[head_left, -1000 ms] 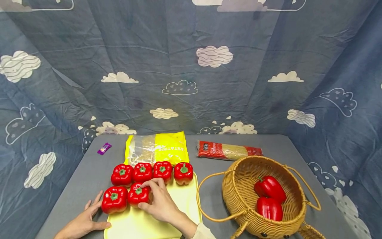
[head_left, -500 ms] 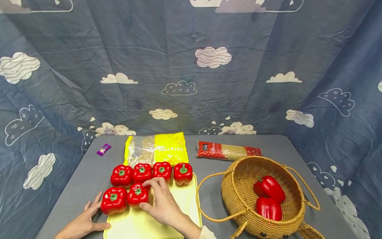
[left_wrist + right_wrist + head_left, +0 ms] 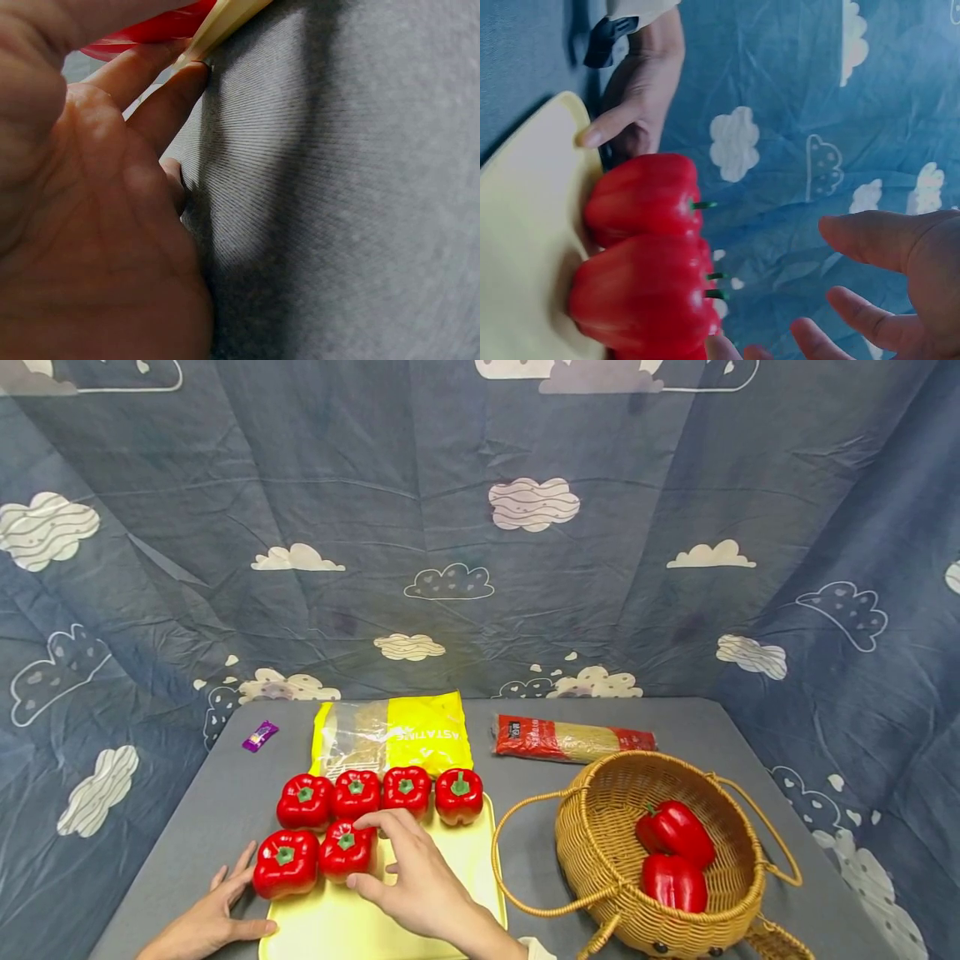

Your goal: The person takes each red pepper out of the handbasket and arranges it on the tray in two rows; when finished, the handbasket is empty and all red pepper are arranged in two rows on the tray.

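Several red bell peppers stand upright in two rows on a yellow tray (image 3: 330, 927). My right hand (image 3: 423, 881) is spread at the right side of the front-row pepper (image 3: 347, 850), its fingers loosely bent; in the right wrist view the hand (image 3: 900, 285) is apart from the peppers. To the left of the front-left pepper (image 3: 286, 865) lies my left hand (image 3: 206, 917), fingers extended and thumb at the tray's left edge. In the left wrist view that hand's fingertips (image 3: 180, 82) touch the tray's rim (image 3: 225, 26).
A wicker basket (image 3: 592, 860) at the right holds two red peppers (image 3: 675, 881). Behind the tray lie a yellow pasta bag (image 3: 427, 731), a red noodle packet (image 3: 573, 739) and a small purple packet (image 3: 260, 736). A cloud-patterned cloth (image 3: 450, 485) hangs behind.
My right hand has loosened from the front-row pepper and drawn slightly right and back. The pepper and my left hand stay in place.
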The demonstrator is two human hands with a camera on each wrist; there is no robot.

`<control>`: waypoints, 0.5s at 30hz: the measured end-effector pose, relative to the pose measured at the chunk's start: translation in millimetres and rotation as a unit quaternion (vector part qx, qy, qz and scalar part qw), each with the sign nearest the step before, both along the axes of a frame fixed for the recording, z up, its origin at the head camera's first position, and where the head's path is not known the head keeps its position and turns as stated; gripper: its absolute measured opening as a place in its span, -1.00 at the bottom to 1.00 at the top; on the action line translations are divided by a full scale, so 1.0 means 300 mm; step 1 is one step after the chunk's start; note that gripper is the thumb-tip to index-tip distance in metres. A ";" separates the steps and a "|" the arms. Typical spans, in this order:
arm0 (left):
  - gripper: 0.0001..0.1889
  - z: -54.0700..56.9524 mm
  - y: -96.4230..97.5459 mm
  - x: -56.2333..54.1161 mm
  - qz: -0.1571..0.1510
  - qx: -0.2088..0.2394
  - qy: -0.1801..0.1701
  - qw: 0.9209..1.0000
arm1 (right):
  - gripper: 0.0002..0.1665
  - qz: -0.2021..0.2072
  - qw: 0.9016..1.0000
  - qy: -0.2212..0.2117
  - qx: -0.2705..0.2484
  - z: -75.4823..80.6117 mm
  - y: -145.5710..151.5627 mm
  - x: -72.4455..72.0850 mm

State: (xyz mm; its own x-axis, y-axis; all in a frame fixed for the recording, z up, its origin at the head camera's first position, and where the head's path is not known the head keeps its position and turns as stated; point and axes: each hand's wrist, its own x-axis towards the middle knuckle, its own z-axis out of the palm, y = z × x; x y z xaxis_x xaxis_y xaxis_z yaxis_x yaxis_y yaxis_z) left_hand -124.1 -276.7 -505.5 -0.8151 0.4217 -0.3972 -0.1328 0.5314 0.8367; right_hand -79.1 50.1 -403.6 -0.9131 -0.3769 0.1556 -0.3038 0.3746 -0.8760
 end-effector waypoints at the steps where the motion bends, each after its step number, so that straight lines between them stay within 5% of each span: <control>1: -0.04 0.000 0.000 0.000 0.000 -0.001 0.000 1.000 | -0.49 0.003 1.000 0.001 -0.002 0.008 0.002 0.002; 15: -0.04 -0.002 -0.001 -0.003 0.003 0.001 -0.005 1.000 | -0.47 0.023 0.999 0.016 -0.032 0.099 0.042 0.021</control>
State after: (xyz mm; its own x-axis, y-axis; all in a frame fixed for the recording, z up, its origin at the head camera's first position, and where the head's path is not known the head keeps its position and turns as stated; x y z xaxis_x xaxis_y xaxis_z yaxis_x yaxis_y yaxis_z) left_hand -124.9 -277.1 -506.0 -0.8136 0.4172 -0.4048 -0.1450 0.5287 0.8363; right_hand -72.7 62.6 -373.7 -0.8895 -0.4061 0.2095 -0.3474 0.3032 -0.8873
